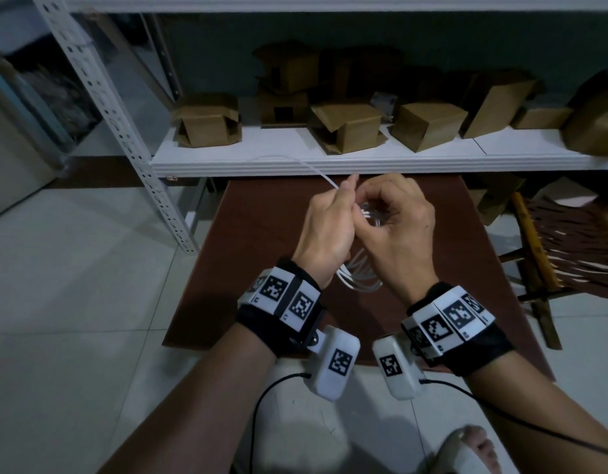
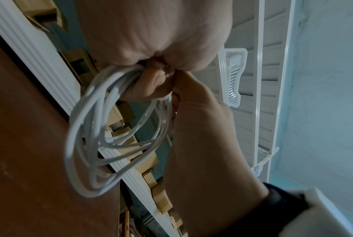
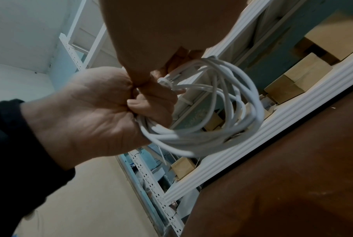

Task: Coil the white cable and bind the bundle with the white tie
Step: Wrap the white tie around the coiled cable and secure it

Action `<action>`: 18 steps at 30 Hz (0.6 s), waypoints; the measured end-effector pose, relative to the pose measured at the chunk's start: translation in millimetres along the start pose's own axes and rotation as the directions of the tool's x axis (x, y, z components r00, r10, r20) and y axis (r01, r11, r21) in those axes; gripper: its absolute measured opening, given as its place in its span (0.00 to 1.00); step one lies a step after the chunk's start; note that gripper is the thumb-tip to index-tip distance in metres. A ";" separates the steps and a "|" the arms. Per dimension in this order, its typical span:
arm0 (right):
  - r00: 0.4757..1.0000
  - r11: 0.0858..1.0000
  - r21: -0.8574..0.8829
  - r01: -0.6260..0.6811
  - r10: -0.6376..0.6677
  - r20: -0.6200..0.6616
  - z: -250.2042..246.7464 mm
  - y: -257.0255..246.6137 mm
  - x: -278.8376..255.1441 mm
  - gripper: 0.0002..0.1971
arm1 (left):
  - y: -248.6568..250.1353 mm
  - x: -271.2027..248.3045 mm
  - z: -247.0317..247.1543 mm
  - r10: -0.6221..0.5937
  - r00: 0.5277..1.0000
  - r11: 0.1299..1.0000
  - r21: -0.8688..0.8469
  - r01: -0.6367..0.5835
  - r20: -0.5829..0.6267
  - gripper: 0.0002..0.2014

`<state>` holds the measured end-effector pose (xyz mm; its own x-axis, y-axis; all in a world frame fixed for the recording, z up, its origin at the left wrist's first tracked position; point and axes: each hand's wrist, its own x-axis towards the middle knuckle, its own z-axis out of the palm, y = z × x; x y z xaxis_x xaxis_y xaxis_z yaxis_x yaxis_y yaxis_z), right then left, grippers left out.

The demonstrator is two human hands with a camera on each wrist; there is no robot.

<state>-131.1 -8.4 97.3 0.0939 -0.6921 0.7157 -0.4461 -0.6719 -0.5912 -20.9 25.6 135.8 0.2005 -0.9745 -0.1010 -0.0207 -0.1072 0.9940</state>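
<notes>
The white cable (image 1: 359,278) is wound into a coil of several loops and held above the brown table (image 1: 254,268). My left hand (image 1: 325,230) grips one side of the coil (image 3: 191,141), fingers curled round the strands. The white tie (image 3: 164,81) is looped round the bundle. Its thin tail (image 1: 321,175) sticks out past my left thumb and forefinger toward the shelf. My right hand (image 1: 398,227) pinches the bundle right beside the tie. In the left wrist view the loops (image 2: 90,102) hang below my left hand (image 2: 151,32), with the right hand (image 2: 202,144) close against it.
A white shelf (image 1: 330,164) with several cardboard boxes (image 1: 347,126) runs just beyond the table. Its perforated upright (image 1: 124,131) stands at the left. A wooden chair (image 1: 552,251) is at the right, and a sandalled foot (image 1: 473,449) on the tiled floor.
</notes>
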 end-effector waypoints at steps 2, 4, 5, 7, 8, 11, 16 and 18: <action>1.000 1.000 -0.003 0.009 -0.008 0.017 -0.2 -0.8 0.2 0.04 | -0.3 2.4 -2.4 0.002 1.000 1.000 0.016 -0.002 0.012 0.22; 0.999 1.000 -0.001 0.007 -0.007 0.031 -0.3 -1.1 -0.4 0.03 | -1.0 3.9 -5.4 -0.019 0.999 1.000 0.015 0.019 0.031 0.22; 0.999 1.000 0.002 0.001 -0.001 0.038 -0.4 -0.9 -0.7 0.03 | -1.6 4.1 -6.7 -0.031 0.999 1.000 0.006 0.030 0.038 0.22; 0.999 1.000 -0.004 -0.005 0.006 0.050 -0.8 -0.7 -1.6 0.04 | -3.8 5.1 -7.2 -0.044 0.998 0.999 -0.023 0.045 0.041 0.22; 0.999 1.000 -0.009 -0.006 0.006 0.053 -1.2 -0.6 -2.3 0.04 | -4.9 5.7 -6.7 -0.046 0.998 0.998 -0.029 0.048 0.037 0.22; 0.998 1.000 -0.020 -0.010 0.011 0.054 -2.6 -0.3 -1.6 0.04 | -2.2 5.1 -4.9 -0.069 0.997 0.997 -0.023 0.070 0.027 0.22; 0.998 1.000 -0.016 -0.010 0.011 0.056 -3.9 -0.8 0.6 0.04 | 4.6 2.6 -2.4 -0.123 0.991 0.989 -0.081 0.126 0.049 0.22; 0.998 1.000 -0.009 -0.007 0.007 0.061 -4.2 -0.8 0.7 0.04 | 4.2 2.1 -1.9 -0.137 0.989 0.985 -0.104 0.141 0.048 0.22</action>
<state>-134.4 -7.2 99.9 0.1448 -0.7119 0.6872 -0.4549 -0.6647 -0.5927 -18.7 23.4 139.9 0.1538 -0.9591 -0.2377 0.1098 -0.2225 0.9687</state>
